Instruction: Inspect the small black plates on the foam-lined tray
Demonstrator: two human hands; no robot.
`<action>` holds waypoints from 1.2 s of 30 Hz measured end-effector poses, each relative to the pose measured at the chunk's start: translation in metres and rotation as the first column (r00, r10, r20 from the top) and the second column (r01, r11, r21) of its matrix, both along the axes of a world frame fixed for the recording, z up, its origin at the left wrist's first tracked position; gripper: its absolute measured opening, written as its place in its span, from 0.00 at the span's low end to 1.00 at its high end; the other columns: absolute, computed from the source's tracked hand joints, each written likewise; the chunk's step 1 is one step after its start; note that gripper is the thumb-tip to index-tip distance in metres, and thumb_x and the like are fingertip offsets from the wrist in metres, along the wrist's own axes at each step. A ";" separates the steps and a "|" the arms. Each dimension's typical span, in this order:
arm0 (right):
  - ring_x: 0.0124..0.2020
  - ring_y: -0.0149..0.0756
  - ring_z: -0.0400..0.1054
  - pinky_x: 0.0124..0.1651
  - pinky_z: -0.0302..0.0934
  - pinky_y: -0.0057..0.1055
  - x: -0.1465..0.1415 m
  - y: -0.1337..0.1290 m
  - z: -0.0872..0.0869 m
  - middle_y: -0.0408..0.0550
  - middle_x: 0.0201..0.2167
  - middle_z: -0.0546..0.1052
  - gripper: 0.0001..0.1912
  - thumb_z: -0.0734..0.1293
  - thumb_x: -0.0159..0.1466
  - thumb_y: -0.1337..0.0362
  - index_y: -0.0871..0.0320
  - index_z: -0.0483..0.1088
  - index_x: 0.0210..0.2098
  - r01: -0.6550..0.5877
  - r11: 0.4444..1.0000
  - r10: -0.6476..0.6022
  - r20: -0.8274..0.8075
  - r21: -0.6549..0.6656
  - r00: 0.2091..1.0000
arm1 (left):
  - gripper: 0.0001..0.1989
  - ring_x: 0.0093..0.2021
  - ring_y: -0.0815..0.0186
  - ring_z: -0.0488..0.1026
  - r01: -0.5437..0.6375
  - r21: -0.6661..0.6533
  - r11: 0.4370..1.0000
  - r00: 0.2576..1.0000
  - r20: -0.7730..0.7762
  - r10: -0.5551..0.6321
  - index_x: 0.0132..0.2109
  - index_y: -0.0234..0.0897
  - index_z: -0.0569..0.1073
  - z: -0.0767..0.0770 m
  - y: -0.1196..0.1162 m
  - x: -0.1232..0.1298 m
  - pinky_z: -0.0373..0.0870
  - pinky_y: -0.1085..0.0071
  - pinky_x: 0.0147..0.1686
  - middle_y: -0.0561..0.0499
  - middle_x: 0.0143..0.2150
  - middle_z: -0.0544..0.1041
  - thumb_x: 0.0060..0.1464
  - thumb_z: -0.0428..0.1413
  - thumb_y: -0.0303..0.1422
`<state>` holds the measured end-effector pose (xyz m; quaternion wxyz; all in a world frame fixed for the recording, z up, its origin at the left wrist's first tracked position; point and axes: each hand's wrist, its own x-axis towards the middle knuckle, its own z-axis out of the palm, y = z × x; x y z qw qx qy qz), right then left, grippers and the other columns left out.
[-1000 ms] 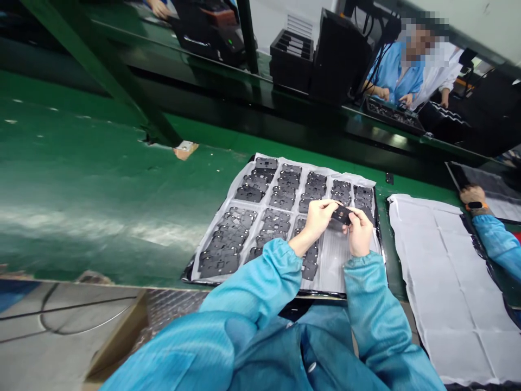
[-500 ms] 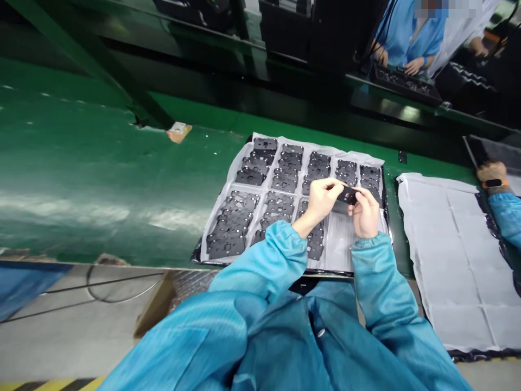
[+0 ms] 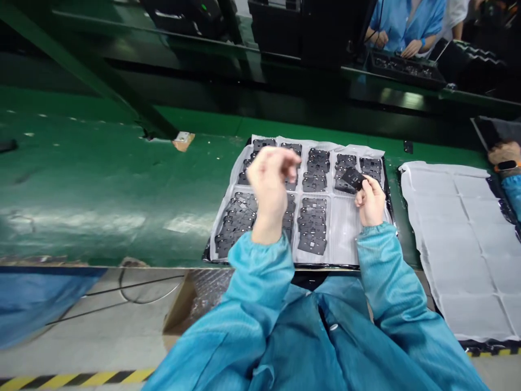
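Note:
Between the fingers of my right hand (image 3: 371, 202) is a flat black plate-like part (image 3: 353, 178) with small cutouts, tilted above the tray's right side. My left hand (image 3: 271, 179) is raised over the left half of the tray, smeared by motion; its fingers look bent, and I cannot make out anything in them. Below both hands lies a tray (image 3: 342, 239) lined with white sheet and divided into compartments. Overlapping rows of similar black parts (image 3: 312, 225) fill several compartments. The front compartment near my right wrist shows bare white lining.
A second white-lined tray (image 3: 459, 244) lies to the right, beside another person's hand (image 3: 504, 153) with a watch. A green post (image 3: 134, 103) meets the bench at the left. A small black piece (image 3: 408, 146) lies behind the trays. Another person's hands (image 3: 412, 49) work across the bench.
My left hand has let go of the black part and moved left and up. My right hand keeps the part, now tilted.

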<state>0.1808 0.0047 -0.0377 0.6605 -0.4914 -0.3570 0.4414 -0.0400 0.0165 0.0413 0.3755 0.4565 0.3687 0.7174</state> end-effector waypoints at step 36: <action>0.10 0.23 0.54 0.12 0.44 0.20 0.020 -0.005 0.012 0.30 0.12 0.58 0.13 0.69 0.54 0.59 0.57 0.66 0.37 0.337 0.941 -0.334 -0.207 -0.022 0.919 | 0.22 0.66 0.53 0.57 -0.006 -0.171 0.985 0.246 -0.955 -0.165 0.57 0.41 0.66 -0.071 -0.156 -0.107 0.60 0.49 0.64 0.41 0.60 0.66 0.57 0.59 0.36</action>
